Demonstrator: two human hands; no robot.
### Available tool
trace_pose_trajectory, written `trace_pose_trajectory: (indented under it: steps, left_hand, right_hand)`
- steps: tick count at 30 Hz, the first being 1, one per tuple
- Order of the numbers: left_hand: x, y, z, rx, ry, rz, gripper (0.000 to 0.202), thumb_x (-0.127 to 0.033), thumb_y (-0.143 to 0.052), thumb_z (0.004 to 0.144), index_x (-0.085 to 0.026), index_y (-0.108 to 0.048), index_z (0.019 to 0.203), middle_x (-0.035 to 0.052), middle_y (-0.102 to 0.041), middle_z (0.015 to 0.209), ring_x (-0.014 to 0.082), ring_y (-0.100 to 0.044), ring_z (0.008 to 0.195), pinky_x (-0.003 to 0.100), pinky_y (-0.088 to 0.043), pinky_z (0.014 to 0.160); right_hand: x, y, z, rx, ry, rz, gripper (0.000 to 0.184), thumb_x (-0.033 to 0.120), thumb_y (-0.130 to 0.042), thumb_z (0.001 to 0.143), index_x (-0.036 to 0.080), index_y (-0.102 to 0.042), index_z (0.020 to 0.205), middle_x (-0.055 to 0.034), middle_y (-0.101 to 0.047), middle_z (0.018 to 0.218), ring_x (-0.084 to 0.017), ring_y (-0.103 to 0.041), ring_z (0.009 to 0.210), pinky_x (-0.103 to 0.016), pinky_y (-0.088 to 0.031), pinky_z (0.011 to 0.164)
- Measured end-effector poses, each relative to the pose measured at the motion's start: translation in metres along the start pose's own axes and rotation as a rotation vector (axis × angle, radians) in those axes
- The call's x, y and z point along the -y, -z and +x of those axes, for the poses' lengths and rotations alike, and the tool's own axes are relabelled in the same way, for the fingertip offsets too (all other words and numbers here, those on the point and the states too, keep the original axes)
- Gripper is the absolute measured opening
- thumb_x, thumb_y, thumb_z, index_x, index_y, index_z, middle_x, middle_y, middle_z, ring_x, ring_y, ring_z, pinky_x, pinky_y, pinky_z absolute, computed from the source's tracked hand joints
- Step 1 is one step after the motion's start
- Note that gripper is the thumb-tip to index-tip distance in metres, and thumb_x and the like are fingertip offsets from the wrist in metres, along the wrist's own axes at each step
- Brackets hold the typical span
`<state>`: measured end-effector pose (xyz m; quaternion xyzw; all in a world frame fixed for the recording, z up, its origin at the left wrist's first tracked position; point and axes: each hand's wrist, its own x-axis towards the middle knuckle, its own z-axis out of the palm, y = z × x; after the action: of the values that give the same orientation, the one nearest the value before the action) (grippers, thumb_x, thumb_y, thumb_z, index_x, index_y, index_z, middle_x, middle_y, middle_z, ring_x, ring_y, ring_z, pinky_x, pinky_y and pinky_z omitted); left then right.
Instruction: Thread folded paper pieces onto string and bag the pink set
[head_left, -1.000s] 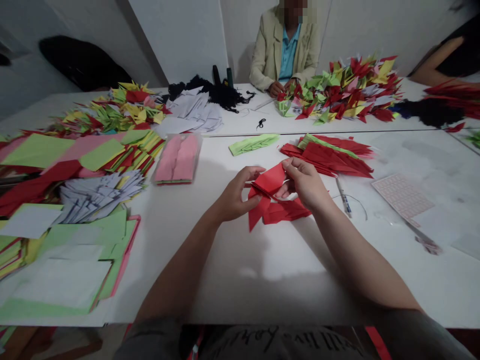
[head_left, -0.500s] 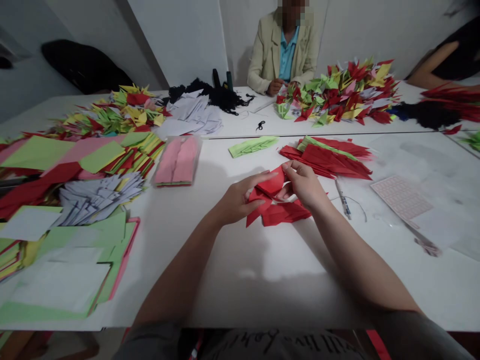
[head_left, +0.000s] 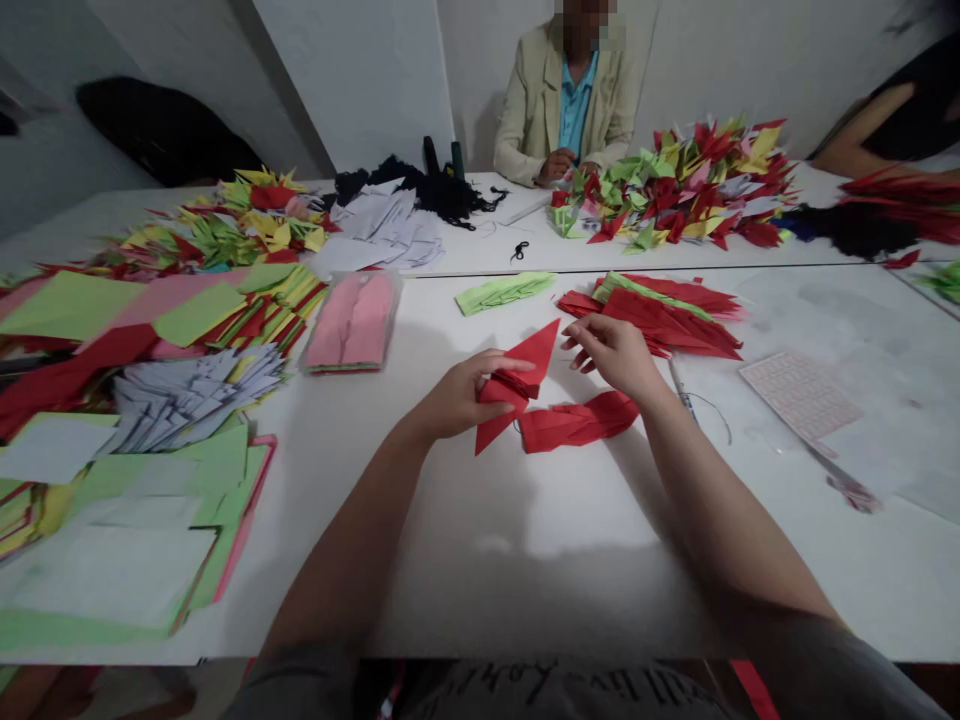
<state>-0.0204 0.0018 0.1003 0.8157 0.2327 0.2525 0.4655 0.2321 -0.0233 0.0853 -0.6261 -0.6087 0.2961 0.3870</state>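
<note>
My left hand (head_left: 455, 400) is closed around a folded red paper crane (head_left: 534, 358), thumb below and fingers above. One pointed red end sticks up to the right and another points down to the left. Just right of the upper point is my right hand (head_left: 609, 355), off the paper, its fingers bent and a little apart with nothing visible in them. Folded red paper pieces (head_left: 577, 422) lie on the table beneath and between my hands. Behind my right hand rests a pile of folded red strips (head_left: 667, 318) with some green among them.
Green folded strips (head_left: 506, 293) and a wrapped pink paper pack (head_left: 351, 320) lie ahead. Coloured paper stacks (head_left: 135, 540) fill the left side. A pen (head_left: 682, 385) and printed sheet (head_left: 799, 392) lie right. Across the table, a person (head_left: 566, 110) sits beside a heap of paper cranes (head_left: 682, 185).
My right hand has let go of the red paper and moved slightly right. My left hand has shifted a little left with the crane, whose pointed end now stands free.
</note>
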Motion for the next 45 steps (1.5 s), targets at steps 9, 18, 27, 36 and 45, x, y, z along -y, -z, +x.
trace_pose_trajectory:
  steps: [9,18,27,36,45]
  left_hand:
    - [-0.001,0.008,-0.003,-0.082,0.093,-0.109,0.055,-0.027,-0.075,0.076,-0.024,-0.060,0.129,0.0096,-0.056,0.125,0.0231,-0.057,0.111,0.031,-0.054,0.085]
    - [-0.003,0.009,-0.003,-0.098,0.043,0.031,0.054,-0.024,-0.074,0.077,-0.026,-0.059,0.129,0.0092,-0.056,0.122,0.0214,-0.057,0.110,0.032,-0.053,0.088]
    - [-0.012,0.005,-0.005,-0.208,-0.102,0.187,0.055,-0.019,-0.068,0.082,-0.027,-0.054,0.134,0.0092,-0.052,0.126,0.0202,-0.057,0.111,0.029,-0.055,0.083]
    - [-0.017,0.004,-0.008,-0.422,-0.287,0.417,0.061,-0.015,-0.064,0.080,-0.027,-0.051,0.138,0.0096,-0.051,0.136,0.0243,-0.055,0.120,0.036,-0.052,0.094]
    - [-0.016,0.003,-0.005,0.030,0.145,-0.130,0.057,-0.026,-0.074,0.077,-0.027,-0.057,0.131,0.0108,-0.051,0.137,0.0256,-0.058,0.117,0.034,-0.055,0.086]
  right_hand:
    - [-0.048,-0.009,0.017,0.135,-0.027,-0.835,0.026,0.015,-0.044,0.093,0.008,-0.058,0.115,-0.0215,-0.059,0.119,-0.031,-0.063,0.103,-0.032,-0.048,0.073]
    - [-0.021,0.000,0.034,0.493,0.004,-1.038,0.023,0.005,-0.052,0.083,0.007,-0.067,0.101,-0.0210,-0.069,0.104,-0.028,-0.068,0.094,-0.031,-0.047,0.073]
    - [0.040,0.030,-0.003,0.213,0.288,-0.603,0.016,0.020,-0.053,0.089,0.018,-0.062,0.102,-0.0026,-0.069,0.073,-0.016,-0.062,0.062,-0.026,-0.042,0.057]
    - [0.088,0.023,-0.057,-0.075,0.331,0.451,0.020,0.037,-0.070,0.085,0.021,-0.068,0.097,-0.0040,-0.075,0.086,-0.019,-0.073,0.080,-0.030,-0.060,0.069]
    - [0.079,0.029,-0.048,-0.020,0.523,0.173,0.021,0.038,-0.061,0.092,0.024,-0.076,0.096,-0.0052,-0.072,0.091,-0.019,-0.069,0.090,-0.034,-0.057,0.080]
